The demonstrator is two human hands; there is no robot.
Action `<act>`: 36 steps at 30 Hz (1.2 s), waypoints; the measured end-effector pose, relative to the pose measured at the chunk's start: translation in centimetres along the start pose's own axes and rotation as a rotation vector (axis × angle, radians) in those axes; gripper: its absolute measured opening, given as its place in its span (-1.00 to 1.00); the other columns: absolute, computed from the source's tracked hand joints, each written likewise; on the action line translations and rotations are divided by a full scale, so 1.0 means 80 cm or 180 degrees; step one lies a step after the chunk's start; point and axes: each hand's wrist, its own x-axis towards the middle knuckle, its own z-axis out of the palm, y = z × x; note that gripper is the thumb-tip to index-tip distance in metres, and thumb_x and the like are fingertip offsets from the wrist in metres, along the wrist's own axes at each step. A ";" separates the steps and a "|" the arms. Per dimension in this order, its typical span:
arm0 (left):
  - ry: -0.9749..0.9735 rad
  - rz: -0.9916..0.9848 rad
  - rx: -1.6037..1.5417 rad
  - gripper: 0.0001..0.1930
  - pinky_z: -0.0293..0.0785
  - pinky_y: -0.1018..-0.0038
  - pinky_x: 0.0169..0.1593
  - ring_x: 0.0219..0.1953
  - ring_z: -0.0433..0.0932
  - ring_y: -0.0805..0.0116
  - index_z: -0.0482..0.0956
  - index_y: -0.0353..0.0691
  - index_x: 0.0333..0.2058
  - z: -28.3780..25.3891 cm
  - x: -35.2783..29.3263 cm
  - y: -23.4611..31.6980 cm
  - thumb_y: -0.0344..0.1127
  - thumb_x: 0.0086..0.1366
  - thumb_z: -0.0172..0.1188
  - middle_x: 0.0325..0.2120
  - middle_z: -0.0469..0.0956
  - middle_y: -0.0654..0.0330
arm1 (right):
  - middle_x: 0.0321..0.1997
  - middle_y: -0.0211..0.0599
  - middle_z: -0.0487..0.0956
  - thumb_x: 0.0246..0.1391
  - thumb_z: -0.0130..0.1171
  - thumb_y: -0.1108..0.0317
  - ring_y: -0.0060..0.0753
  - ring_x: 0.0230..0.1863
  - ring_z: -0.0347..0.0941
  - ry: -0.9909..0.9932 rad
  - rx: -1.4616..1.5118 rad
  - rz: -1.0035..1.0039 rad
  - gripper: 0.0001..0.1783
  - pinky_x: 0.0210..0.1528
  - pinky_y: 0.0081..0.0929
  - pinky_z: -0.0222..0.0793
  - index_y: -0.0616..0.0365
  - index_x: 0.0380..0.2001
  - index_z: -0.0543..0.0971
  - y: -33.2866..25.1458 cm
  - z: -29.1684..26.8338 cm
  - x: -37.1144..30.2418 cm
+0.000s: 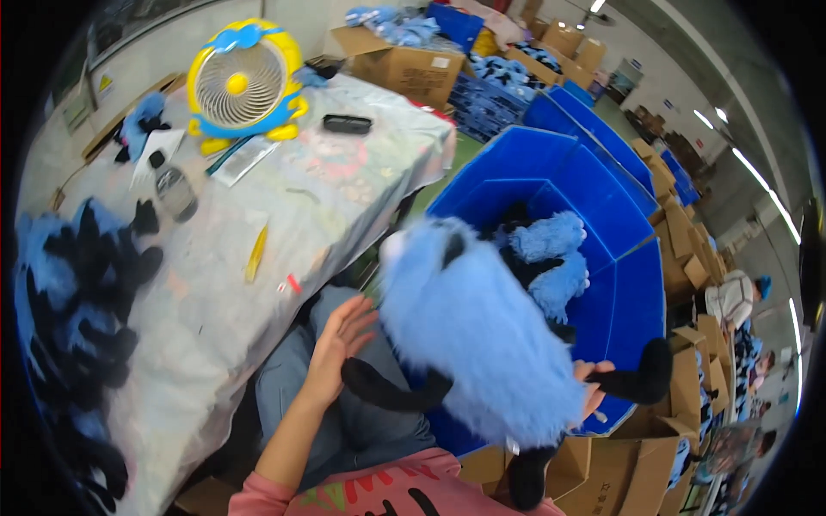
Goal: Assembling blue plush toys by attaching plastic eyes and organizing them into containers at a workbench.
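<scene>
Blue fur fills the middle of my head view: one plush (482, 318) with black limbs, up in the air over the lap, between tabletop (206, 258) and bin (508, 172). Its body is tilted and slightly blurred.

Step in hand, my read: handling this one plush, weight on the right side. Next move calls for a steady right grip, and for the left fingers to close if I want two-handed support; the loose limbs could snag on the bin rim.

Right hand (591, 387): at the plush's lower right, mostly hidden behind fur. Fingers look curled, pinching where a black limb (641, 378) leaves the body; exact contact I can't tell.

Left hand (344, 335): fingers extended and a little spread, pinching nothing. Plush is just to the right of those fingertips; whether they touch I can't tell. Another limb (366, 387) hangs just below this hand. A third limb (527, 477) points down, bottom of view.

Around it: more plushes (551, 236) in the bin, below its far wall. Pile (73, 284) along the tabletop's left edge. Bottle (175, 189) further up that side, fan (239, 86) by the far edge, black case (348, 124) toward the far right corner. Yellow tool (256, 254) and red scrap (294, 284) lie nearer the right edge.
</scene>
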 end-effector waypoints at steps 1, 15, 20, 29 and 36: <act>-0.0096 -0.0012 -0.0812 -0.30 0.15 0.40 0.11 0.10 0.22 0.24 0.12 -0.28 0.13 -0.004 -0.006 0.005 0.14 0.19 -0.05 0.09 0.21 0.06 | -0.47 -0.35 0.40 0.07 -0.13 0.21 -0.52 -0.39 0.28 0.0483 -0.0283 0.0063 -0.56 -0.19 -0.61 0.17 0.01 0.06 0.27 0.011 -0.010 -0.018; -0.1362 -0.0056 0.1125 -0.07 0.25 0.45 0.04 -0.05 0.40 0.20 0.18 -0.18 0.12 -0.096 -0.057 0.113 -0.23 -0.35 0.38 -0.04 0.42 0.10 | -0.19 -0.42 0.37 -0.24 0.05 0.47 -0.43 -0.39 0.37 -0.6286 -0.3038 -0.0960 -0.68 -0.49 -0.66 0.27 -0.08 -0.30 0.52 0.069 0.075 -0.102; -0.2256 0.0110 0.1900 -0.16 0.15 0.29 0.11 0.00 0.35 0.12 0.22 -0.28 0.06 -0.077 -0.044 0.112 -0.27 -0.29 0.37 -0.07 0.40 0.00 | -0.21 -0.23 0.37 -0.12 0.11 0.30 -0.39 -0.37 0.33 -0.4324 -0.1732 0.0632 -0.63 -0.46 -0.61 0.22 0.11 -0.17 0.49 0.090 0.127 -0.089; 0.0261 -0.0217 0.3382 -0.43 0.14 0.28 0.10 -0.01 0.33 0.05 0.36 -0.38 -0.09 -0.012 -0.123 0.090 -0.26 -0.12 0.25 -0.02 0.32 -0.04 | -0.17 -0.18 0.34 -0.07 0.05 -0.06 -0.38 -0.30 0.27 -0.4238 -0.0762 0.1814 -0.42 -0.21 -0.54 0.18 0.26 -0.19 0.50 0.133 0.150 -0.142; 0.1043 0.0826 0.3491 -0.49 0.29 0.31 -0.01 -0.10 0.40 0.05 0.41 -0.41 -0.17 0.009 -0.122 0.057 -0.22 -0.10 0.21 -0.13 0.39 -0.02 | -0.19 -0.20 0.30 -0.09 0.07 -0.14 -0.37 -0.25 0.24 -0.4373 -0.0513 0.1840 -0.40 -0.15 -0.53 0.17 0.19 -0.19 0.52 0.118 0.138 -0.137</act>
